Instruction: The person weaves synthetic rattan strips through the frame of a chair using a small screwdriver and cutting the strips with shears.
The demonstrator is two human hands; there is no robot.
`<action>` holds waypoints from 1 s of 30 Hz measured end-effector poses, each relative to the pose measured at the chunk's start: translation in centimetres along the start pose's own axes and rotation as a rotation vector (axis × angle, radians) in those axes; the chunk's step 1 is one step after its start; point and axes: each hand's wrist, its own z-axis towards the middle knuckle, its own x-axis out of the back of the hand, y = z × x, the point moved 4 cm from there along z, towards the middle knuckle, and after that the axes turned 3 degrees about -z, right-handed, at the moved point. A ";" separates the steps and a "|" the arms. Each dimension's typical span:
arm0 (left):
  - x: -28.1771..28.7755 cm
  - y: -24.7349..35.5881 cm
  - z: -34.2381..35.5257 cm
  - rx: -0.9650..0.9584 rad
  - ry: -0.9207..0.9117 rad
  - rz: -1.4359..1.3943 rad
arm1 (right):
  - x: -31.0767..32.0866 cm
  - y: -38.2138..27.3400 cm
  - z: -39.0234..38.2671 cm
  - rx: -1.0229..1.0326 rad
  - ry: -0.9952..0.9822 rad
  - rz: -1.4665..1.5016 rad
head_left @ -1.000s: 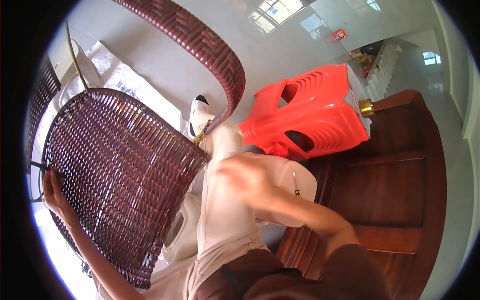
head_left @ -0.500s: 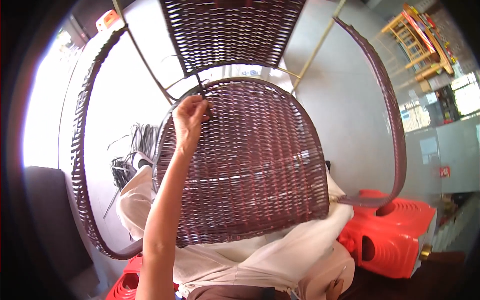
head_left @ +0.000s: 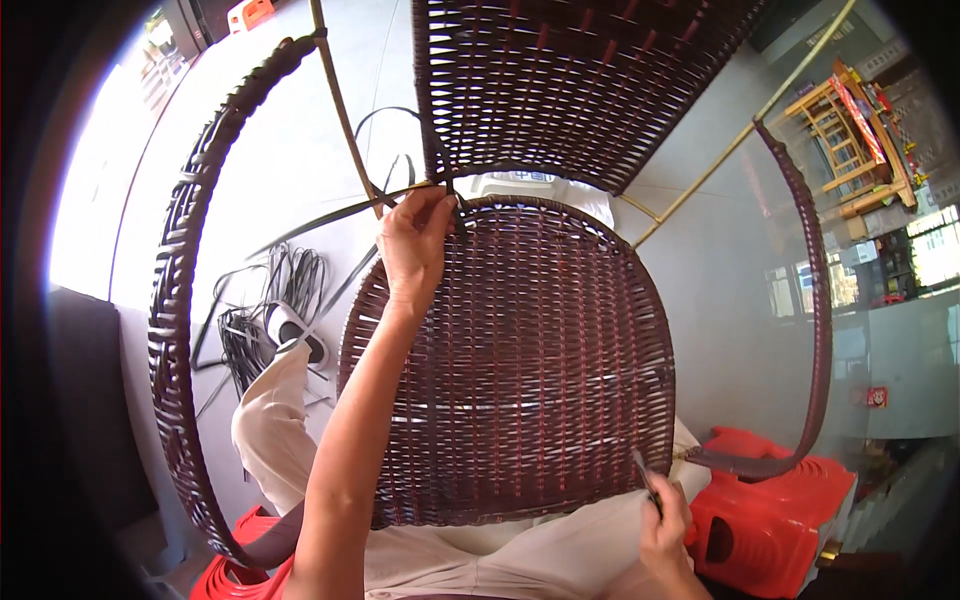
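Landmark: the seat [head_left: 520, 370], a round panel of dark red-brown weave, lies across the person's lap in the middle of the view.

Signs and packages: far right of the seat, a small red square sign [head_left: 877, 397] sits low on the pale wall; up and right of the seat, a wooden frame [head_left: 850, 140] carries a long red printed strip. At the top left corner, well away from the seat, stands a small orange stool [head_left: 250, 12].

Strips: left of the seat, a loose bundle of dark strips [head_left: 262, 335] lies on the pale floor.

Left armrest: a woven loop [head_left: 185, 330] curves down the seat's left side.

Left hand: the left hand [head_left: 415, 245] reaches up with the arm stretched along the seat's left half; fingers are pinched closed on a dark strand [head_left: 452, 200] at the seat's top rim, just beside the thin metal rod [head_left: 345, 120].

Back: the back [head_left: 570, 85], woven the same way, rises above the seat's top rim.

Seat look: tight rows, glossy, a few paler gaps showing between the strands; the rim is wrapped smooth.

Right hand: the right hand [head_left: 668, 525] sits low at the seat's lower right edge, closed around a thin dark tool [head_left: 646, 482] whose tip points up at the weave.

Right armrest: a second loop [head_left: 800, 300] arcs down right of the seat.

Crate: a red plastic crate [head_left: 770, 510] stands just right of the seat's lower edge.
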 end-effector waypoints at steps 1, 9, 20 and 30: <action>0.1 -0.2 -0.1 -0.020 0.002 0.027 | -1.3 -1.3 3.1 0.108 -0.018 -0.019; 1.1 -0.2 -0.7 -0.024 0.174 0.073 | -11.7 -7.9 19.5 0.377 -0.011 -0.154; 1.1 -0.5 -0.7 -0.093 0.187 -0.016 | -14.9 -8.5 22.2 0.323 0.024 -0.126; 1.2 -0.6 -0.7 -0.125 0.205 0.066 | -16.2 -10.0 22.0 0.235 -0.041 -0.206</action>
